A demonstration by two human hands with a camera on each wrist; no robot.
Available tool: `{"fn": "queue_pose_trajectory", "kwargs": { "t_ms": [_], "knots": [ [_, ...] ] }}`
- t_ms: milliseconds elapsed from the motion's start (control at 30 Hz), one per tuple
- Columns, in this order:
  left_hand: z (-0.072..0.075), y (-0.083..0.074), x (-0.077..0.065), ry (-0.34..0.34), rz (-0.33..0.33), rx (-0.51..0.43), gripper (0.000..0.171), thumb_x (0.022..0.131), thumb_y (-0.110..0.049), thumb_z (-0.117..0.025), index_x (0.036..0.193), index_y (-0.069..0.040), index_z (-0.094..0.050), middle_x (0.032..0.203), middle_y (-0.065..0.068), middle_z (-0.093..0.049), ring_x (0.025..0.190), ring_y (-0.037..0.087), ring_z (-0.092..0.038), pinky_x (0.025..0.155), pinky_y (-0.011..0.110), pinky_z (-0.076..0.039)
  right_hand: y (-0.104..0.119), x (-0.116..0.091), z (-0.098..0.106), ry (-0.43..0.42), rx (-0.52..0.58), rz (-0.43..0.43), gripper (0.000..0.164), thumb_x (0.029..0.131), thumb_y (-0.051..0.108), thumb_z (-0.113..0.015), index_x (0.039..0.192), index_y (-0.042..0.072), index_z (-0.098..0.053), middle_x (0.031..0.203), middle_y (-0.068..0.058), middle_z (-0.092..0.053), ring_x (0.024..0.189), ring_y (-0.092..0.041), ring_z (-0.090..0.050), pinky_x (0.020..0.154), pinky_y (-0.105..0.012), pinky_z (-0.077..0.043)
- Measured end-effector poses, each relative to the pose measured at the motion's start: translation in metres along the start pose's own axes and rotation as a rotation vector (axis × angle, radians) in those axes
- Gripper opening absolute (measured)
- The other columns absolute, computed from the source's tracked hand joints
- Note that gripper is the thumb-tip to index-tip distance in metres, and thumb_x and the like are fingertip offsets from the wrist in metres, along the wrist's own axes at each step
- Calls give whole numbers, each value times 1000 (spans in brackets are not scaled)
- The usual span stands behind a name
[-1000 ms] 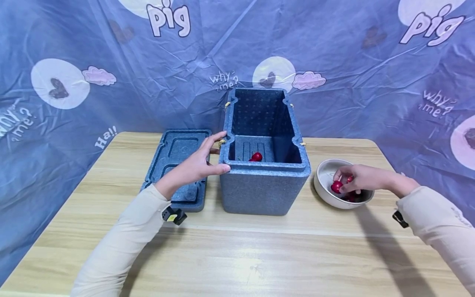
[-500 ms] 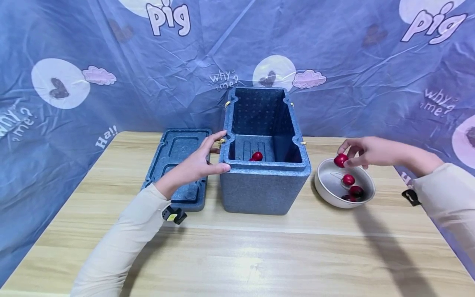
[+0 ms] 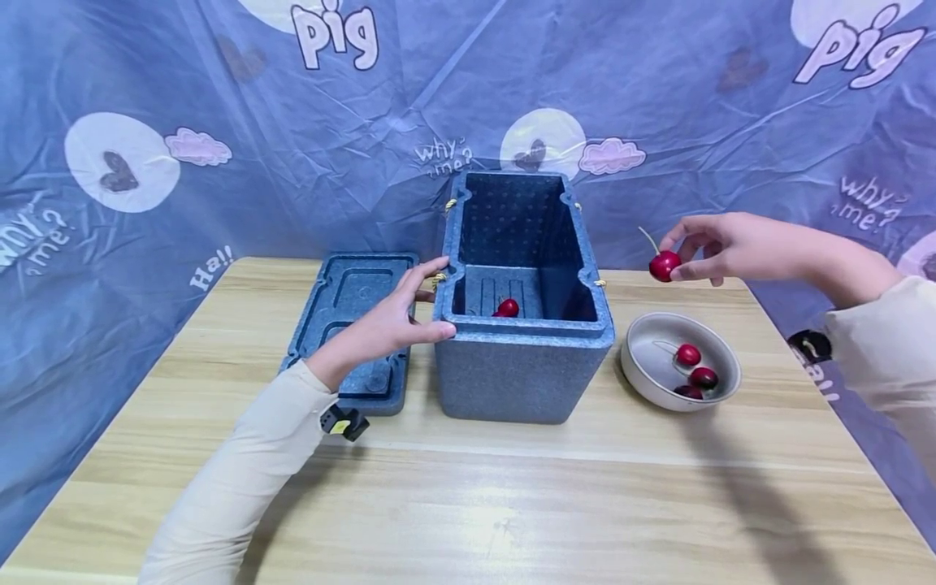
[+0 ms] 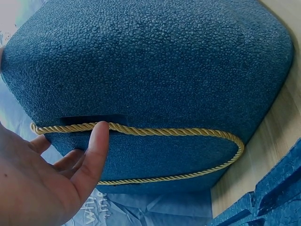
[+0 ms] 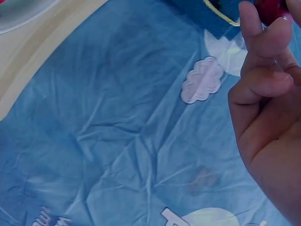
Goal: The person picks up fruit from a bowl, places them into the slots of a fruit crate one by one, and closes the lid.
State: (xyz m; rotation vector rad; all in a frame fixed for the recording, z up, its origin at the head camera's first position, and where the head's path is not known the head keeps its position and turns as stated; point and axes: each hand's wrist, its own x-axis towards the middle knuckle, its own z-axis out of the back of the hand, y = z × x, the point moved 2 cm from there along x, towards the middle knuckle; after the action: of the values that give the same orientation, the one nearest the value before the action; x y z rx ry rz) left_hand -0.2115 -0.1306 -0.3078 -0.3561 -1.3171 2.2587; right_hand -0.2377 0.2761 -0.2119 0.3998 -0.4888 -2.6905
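A dark red cherry with its stem up is pinched between the thumb and fingers of my right hand, above and behind the bowl. In the right wrist view only part of this cherry shows past the fingers. My left hand rests against the left side of the blue-grey foam box, thumb at the front corner and fingers spread. Inside the box, red cherries lie on the floor near the front wall. The pale round bowl holds several more cherries.
The box's lid lies on the wooden table left of the box, under my left forearm. Yellow cord loops along the box's side. A printed blue cloth hangs behind the table.
My right hand has lifted a cherry out of the bowl and raised it up and back, uncovering the cherries left there. The left hand has stayed on the box.
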Motion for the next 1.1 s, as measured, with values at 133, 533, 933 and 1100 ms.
{"fn": "queue_pose_trajectory", "kwargs": {
  "t_ms": [133, 533, 933, 1100],
  "knots": [
    [0, 0, 0, 3, 1, -4, 102, 74, -69, -67, 154, -34, -13, 161, 3, -7, 139, 33, -33, 98, 51, -43, 12, 1, 3, 12, 26, 27, 34, 92, 16, -65, 122, 7, -53, 95, -7, -62, 66, -16, -56, 59, -27, -48],
    [0, 0, 0, 0, 6, 0, 99, 76, -64, -68, 153, -35, -13, 160, 2, -9, 138, 32, -35, 97, 49, -44, 62, 20, 7, 57, 88, 141, 29, 95, 16, -60, 122, 9, -53, 98, -4, -66, 77, -17, -60, 67, -28, -51],
    [0, 1, 1, 0, 19, -7, 99, 74, -68, -67, 152, -39, -14, 160, -1, -8, 138, 30, -34, 98, 51, -44, 109, 48, -9, 119, 205, 212, 29, 95, 16, -60, 122, 7, -54, 96, -6, -66, 76, -22, -59, 70, -30, -51],
    [0, 2, 1, -2, 16, -5, 100, 72, -71, -66, 152, -40, -14, 160, -1, -9, 138, 30, -35, 98, 50, -44, 116, 62, -26, 126, 235, 217, 26, 93, 17, -64, 117, 7, -57, 85, -4, -65, 72, -21, -57, 67, -29, -47]
  ]
}}
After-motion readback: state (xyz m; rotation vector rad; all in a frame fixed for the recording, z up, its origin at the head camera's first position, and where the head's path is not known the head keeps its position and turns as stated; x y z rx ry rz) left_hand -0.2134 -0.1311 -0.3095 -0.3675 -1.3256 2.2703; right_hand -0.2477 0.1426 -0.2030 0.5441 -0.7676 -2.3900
